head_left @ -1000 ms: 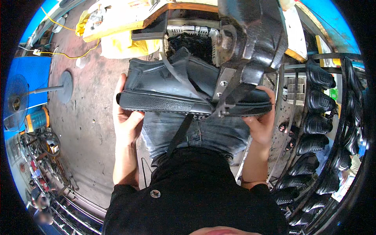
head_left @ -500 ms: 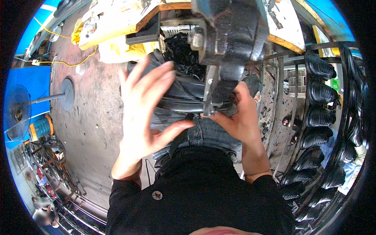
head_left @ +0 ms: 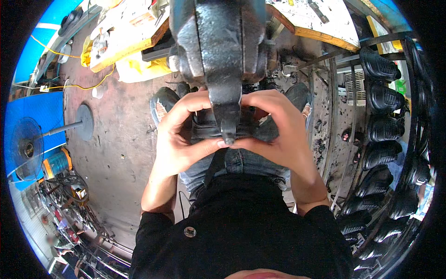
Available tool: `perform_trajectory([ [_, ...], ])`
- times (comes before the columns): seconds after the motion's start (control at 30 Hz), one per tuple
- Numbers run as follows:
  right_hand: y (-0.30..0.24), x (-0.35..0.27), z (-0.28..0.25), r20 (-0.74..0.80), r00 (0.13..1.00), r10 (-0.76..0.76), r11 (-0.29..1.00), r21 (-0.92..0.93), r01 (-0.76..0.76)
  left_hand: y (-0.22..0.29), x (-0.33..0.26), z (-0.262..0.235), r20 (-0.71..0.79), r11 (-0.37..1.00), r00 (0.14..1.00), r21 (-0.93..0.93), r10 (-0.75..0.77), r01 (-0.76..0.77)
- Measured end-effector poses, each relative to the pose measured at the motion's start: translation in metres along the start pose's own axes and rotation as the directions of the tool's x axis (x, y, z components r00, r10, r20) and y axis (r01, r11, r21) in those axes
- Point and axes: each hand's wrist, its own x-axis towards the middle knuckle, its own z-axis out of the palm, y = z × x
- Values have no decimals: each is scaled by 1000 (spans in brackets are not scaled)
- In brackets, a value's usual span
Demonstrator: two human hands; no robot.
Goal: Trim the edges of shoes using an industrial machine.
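Note:
A heavy black machine head [head_left: 225, 51] comes down in front of me and narrows to a blunt tip [head_left: 228, 138]. My left hand [head_left: 179, 132] curves in from the left, its fingers bent toward the head and its thumb at the tip. Mirroring it, my right hand [head_left: 283, 128] curls in from the right, with its thumb meeting the left one just below the tip. Between the hands and under the head is a dark, glossy piece [head_left: 202, 128], which both hands grip. Its kind is hard to make out, because the head and my fingers cover most of it.
White-topped tables with wooden edges [head_left: 325, 39] stand ahead. On the right, a metal rack holds several black shoes [head_left: 383, 97]. To the left are a standing fan [head_left: 30, 149] and a yellow cord [head_left: 97, 86]. My shoes [head_left: 297, 95] show beside the machine.
My left hand, spread open and apart before, has come in and curled around the dark piece. The right hand's fingers have closed in too. My view has shifted, bringing the machine head to the middle.

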Motion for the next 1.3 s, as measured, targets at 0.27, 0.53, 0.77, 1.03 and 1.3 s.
perform_trajectory([
  [0.27, 117, -63, 61, 85, 976, 203, 853, 474, -218, 2, 6, 19, 44, 990, 999, -139, 5, 2],
  [0.53, 148, -73, 66, 278, 892, 356, 537, 720, -439, -22, -3, 25, -50, 940, 998, -339, 30, -45],
  [0.77, 146, -89, -4, 92, 920, 381, 778, 506, -373, -34, -12, 26, -106, 900, 994, -436, -32, -18],
  [1.03, 118, -78, -91, -133, 925, 357, 928, 164, -335, -40, -30, 28, -214, 901, 957, -426, -196, 89],
  [1.3, 68, -47, -118, -191, 970, 147, 989, 11, -148, -45, -37, 22, -168, 710, 960, -702, -226, 45],
])
